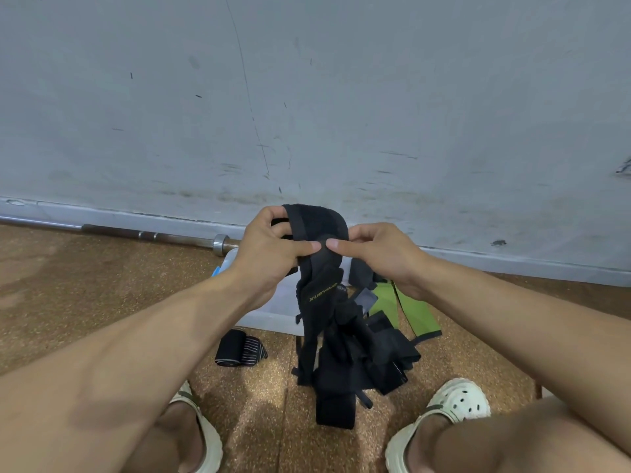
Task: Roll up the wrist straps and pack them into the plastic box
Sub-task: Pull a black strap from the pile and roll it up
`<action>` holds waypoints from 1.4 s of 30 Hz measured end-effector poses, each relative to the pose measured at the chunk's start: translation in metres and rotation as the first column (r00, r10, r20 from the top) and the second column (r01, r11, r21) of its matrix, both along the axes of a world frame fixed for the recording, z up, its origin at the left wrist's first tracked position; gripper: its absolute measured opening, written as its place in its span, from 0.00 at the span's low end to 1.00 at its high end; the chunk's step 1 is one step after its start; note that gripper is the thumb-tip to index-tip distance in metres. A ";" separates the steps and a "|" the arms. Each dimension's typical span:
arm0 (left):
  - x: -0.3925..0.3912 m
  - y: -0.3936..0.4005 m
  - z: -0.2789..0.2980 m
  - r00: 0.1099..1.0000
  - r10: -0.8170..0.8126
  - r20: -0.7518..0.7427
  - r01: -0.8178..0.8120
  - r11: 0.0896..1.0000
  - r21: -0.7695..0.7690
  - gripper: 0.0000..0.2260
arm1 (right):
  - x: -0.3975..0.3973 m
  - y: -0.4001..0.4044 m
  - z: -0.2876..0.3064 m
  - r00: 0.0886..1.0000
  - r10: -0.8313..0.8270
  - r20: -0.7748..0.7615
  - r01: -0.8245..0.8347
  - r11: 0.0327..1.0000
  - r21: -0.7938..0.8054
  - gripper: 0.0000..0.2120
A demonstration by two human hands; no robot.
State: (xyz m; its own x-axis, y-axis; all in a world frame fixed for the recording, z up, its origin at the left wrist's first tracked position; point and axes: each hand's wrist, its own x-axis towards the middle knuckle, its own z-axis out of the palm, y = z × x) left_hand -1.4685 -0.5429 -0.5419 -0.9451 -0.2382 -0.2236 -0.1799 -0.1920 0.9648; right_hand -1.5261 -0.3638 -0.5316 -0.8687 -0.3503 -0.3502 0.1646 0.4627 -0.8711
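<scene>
Hands meet at centre — left hand (pixel 273 244) and right hand (pixel 379 249) both curl their fingers round a black strap (pixel 321 233), its tail hanging to 6 o'clock. Box (pixel 269 315) sits beneath; a rolled strap (pixel 240 348) lies at 7 o'clock.

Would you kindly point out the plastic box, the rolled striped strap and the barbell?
plastic box (pixel 269 319): head view, front wall.
rolled striped strap (pixel 240 348): head view, middle of the roll.
barbell (pixel 220 243): head view, metal collar.

matt black cloth straps (pixel 327 302), translucent smooth plastic box (pixel 273 315), shiny metal barbell (pixel 153 235)
</scene>
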 end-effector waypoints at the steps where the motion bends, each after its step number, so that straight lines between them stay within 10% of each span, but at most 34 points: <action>1: 0.000 0.000 0.000 1.000 -0.002 0.002 0.002 1.000 -0.007 0.23 | 0.000 0.001 0.000 1.000 0.020 0.016 -0.019 0.999 -0.029 0.11; 25: -0.002 0.006 -0.007 0.998 -0.029 0.060 0.034 0.997 -0.070 0.24 | 0.004 -0.002 -0.004 0.998 0.048 -0.045 -0.052 0.994 -0.094 0.09; 34: -0.008 -0.017 0.008 0.986 -0.100 0.133 0.049 0.939 0.340 0.10 | 0.007 0.004 0.003 0.914 0.406 0.022 -0.406 0.906 0.120 0.09; 42: -0.009 -0.022 0.009 0.999 -0.003 0.048 -0.003 0.990 0.141 0.13 | -0.002 0.008 -0.016 0.829 0.546 0.125 -0.554 0.766 0.327 0.18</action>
State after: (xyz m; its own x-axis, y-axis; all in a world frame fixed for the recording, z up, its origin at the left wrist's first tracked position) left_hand -1.4776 -0.5650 -0.5325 -0.9325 -0.2009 -0.3002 -0.2255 -0.3255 0.9183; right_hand -1.5284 -0.3557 -0.5473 -0.5549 -0.6233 -0.5510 -0.1924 0.7405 -0.6439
